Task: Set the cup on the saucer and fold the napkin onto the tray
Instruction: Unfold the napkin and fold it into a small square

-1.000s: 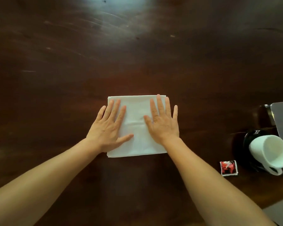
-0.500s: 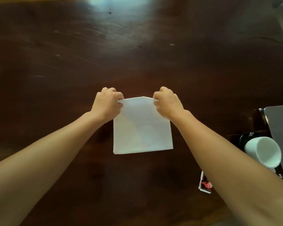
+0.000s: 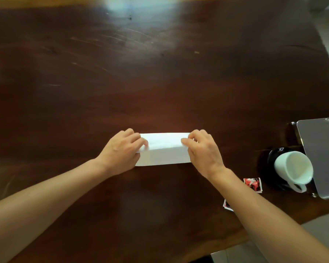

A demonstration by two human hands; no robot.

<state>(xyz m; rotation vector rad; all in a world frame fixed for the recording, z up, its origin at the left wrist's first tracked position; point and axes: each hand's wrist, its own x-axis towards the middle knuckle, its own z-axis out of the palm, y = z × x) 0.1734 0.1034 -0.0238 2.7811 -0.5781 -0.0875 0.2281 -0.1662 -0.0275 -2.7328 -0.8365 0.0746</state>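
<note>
Napkin (image 3: 165, 149): white, folded into a long strip that runs from 9 o'clock to 3 o'clock, lying on the dark wooden table (image 3: 160, 82) just below the middle of the view, well apart from the tray.

Nearest the person, both bare forearms reach in from 7 and 5 o'clock and converge on the strip. Beside the right forearm lie two small packets. One packet (image 3: 228, 205) is half hidden under the arm. The other packet (image 3: 253, 184) lies in full view at the napkin's 4 o'clock. Both are printed in red, black and white, but the print is too small and blurred to read.

The left hand (image 3: 122, 150) sits knuckles-up at the strip's 9 o'clock end, its fingers curled in and pinching the top layer, which lifts slightly there. The right hand (image 3: 203, 150) mirrors it at the 3 o'clock end, with thumb and curled fingers nipping the edge of the same layer. The lower layer lies flat on the wood.

Out at 3 o'clock from the napkin, a white cup (image 3: 292, 168) sits on a black saucer (image 3: 272, 158), mouth showing, handle toward 5 o'clock. I cannot tell whether it stands quite upright. Just beyond it, at the right edge, is a grey metal tray (image 3: 321, 152); no label shows on any of these.
</note>
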